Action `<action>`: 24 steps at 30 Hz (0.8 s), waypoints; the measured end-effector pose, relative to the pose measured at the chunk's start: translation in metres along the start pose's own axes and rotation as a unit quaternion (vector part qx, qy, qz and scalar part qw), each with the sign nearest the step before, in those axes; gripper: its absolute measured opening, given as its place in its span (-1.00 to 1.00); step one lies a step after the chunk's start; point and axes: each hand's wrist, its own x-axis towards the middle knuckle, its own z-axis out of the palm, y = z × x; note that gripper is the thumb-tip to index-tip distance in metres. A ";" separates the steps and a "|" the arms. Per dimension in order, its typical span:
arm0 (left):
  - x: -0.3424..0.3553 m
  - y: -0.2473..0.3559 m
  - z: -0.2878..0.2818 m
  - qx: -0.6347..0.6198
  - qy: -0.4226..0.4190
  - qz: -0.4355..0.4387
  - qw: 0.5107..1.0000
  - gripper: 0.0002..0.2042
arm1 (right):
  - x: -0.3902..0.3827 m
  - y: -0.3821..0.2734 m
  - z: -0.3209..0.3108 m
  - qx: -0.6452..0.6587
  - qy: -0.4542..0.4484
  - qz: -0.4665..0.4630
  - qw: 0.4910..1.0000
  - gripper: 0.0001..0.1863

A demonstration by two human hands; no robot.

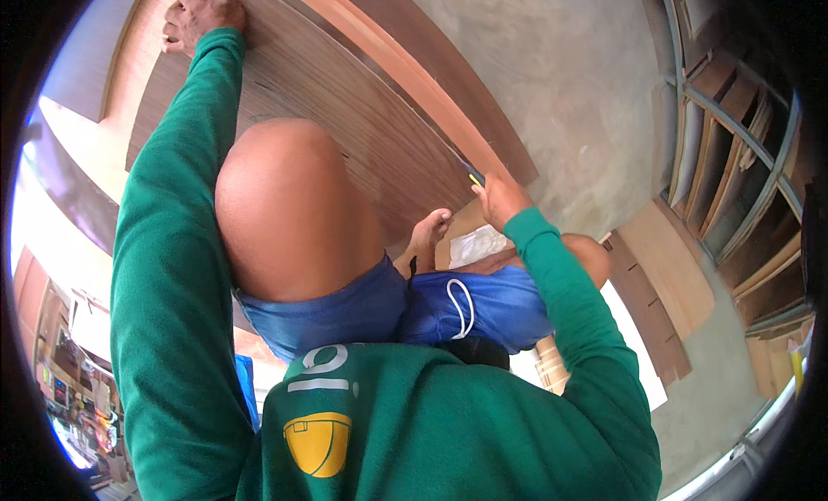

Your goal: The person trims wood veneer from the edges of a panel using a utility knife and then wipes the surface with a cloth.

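Observation:
A wood-grain panel (336, 104) lies in front of me, alongside a long, pale reddish strip (388, 70). My left hand (203, 18) is at the panel's far left corner, with fingers bent onto its edge. Beside the strip at the panel's right end, my right hand (500, 199) is closed on a slim tool with a yellow-and-dark handle (474, 176); its tip is too small to make out. My bare left knee (289, 191) is raised over the panel, and my bare foot (431, 229) rests near my right hand.
A grey concrete floor (586, 96) extends rightward to a metal rack (742, 134) of upright boards. Flat cut pieces of wood (664, 285) lie to my right, and a white crumpled sheet (474, 247) is beyond my shorts. At far left is a cluttered area (69, 380).

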 end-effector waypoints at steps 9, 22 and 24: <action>0.002 -0.003 0.006 0.013 0.000 0.005 1.000 -0.59 | -0.042 0.063 0.029 -0.007 -0.072 0.081 0.994 -0.65; -0.008 0.009 -0.011 -0.032 -0.016 0.017 0.999 -0.63 | 0.019 -0.038 -0.040 0.115 0.129 0.002 0.985 -0.61; -0.009 0.018 -0.010 -0.031 -0.013 0.016 0.999 -0.62 | 0.042 -0.065 -0.043 0.148 0.133 -0.021 0.980 -0.59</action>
